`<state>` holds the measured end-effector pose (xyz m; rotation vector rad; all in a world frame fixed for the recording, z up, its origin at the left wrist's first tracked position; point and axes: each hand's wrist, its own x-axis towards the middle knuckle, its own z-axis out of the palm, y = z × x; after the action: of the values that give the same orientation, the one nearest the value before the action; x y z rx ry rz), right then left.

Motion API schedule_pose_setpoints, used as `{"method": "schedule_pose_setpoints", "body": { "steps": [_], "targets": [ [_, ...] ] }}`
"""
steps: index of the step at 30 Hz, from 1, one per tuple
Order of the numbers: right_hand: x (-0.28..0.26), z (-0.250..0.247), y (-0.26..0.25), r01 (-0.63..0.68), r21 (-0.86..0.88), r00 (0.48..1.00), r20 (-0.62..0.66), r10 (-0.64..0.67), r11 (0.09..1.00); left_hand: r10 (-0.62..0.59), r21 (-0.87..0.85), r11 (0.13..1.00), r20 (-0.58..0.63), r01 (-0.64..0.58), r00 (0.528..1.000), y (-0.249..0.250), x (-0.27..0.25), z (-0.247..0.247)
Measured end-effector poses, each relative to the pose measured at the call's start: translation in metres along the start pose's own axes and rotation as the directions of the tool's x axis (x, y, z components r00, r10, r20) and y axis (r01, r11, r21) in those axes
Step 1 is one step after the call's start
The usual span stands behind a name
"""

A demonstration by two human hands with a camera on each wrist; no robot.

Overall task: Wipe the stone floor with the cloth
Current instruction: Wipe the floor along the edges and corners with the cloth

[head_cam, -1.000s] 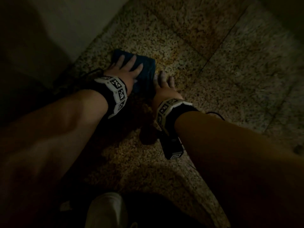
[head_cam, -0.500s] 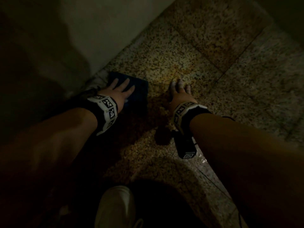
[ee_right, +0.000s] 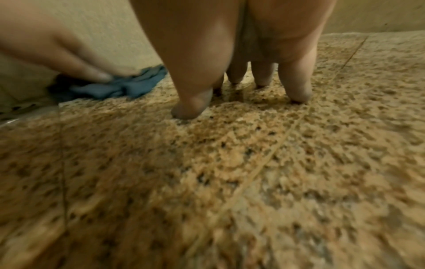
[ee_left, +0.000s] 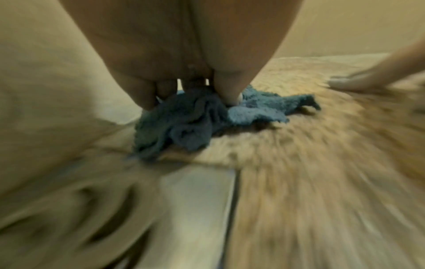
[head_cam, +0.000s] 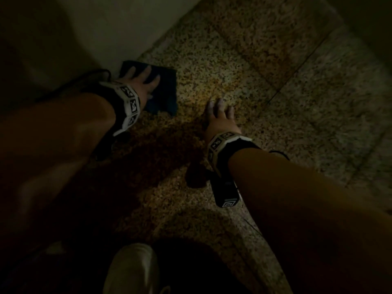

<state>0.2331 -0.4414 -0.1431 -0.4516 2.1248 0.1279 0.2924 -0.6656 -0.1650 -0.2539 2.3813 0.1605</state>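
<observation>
Now two hands (head_cam: 220,115), one cloth (head_cam: 165,96), stone floor (head_cam: 254,60).

Blue cloth (ee_left: 184,118) on tan, dark-speckled stone floor (ee_right: 253,163).

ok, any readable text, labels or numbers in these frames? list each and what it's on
None readable.
Left wristband: black-and-white square marker patterns, no letters or digits.
Right wristband: the same kind of marker patterns.
Black wrist unit: a small white tag, too small and dark to read.
Cloth, stone floor: no print.
</observation>
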Motion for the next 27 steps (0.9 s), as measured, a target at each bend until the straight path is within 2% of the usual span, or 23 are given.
{"method": "schedule_pose_setpoints", "body": {
  "steps": [5,9,13,16,19,24,27],
  "targets": [
    [0.002,-0.001,0.001,0.001,0.011,1.000,0.022,-0.001,1.000,-0.071,0.033,0.997,0.030,0.070,0.997,0.018,0.010,-0.018],
    [0.002,-0.001,0.001,-0.002,0.005,1.000,0.008,0.002,1.000,-0.069,0.047,0.997,0.029,0.067,0.997,0.029,-0.001,-0.020],
    [-0.003,-0.005,0.003,0.017,-0.048,1.000,0.015,-0.016,0.999,-0.061,0.041,0.997,0.065,0.058,0.996,0.035,-0.015,0.005],
    [-0.009,-0.022,0.007,0.050,-0.159,0.997,-0.045,-0.058,0.986,-0.025,0.044,0.999,0.041,0.023,0.999,0.039,-0.024,0.028],
    [-0.004,-0.034,0.020,0.029,-0.161,0.995,-0.090,-0.044,0.987,-0.050,0.016,0.999,0.025,0.050,0.998,0.034,-0.022,0.036],
    [0.004,-0.024,0.042,0.029,-0.165,0.999,-0.009,-0.031,0.986,-0.031,0.196,0.980,0.034,0.024,0.999,0.040,-0.010,0.014],
    [0.004,-0.029,0.040,0.035,-0.141,0.999,0.020,-0.032,0.989,-0.013,0.229,0.973,0.006,0.012,1.000,0.052,0.011,-0.014]
  ]
}}
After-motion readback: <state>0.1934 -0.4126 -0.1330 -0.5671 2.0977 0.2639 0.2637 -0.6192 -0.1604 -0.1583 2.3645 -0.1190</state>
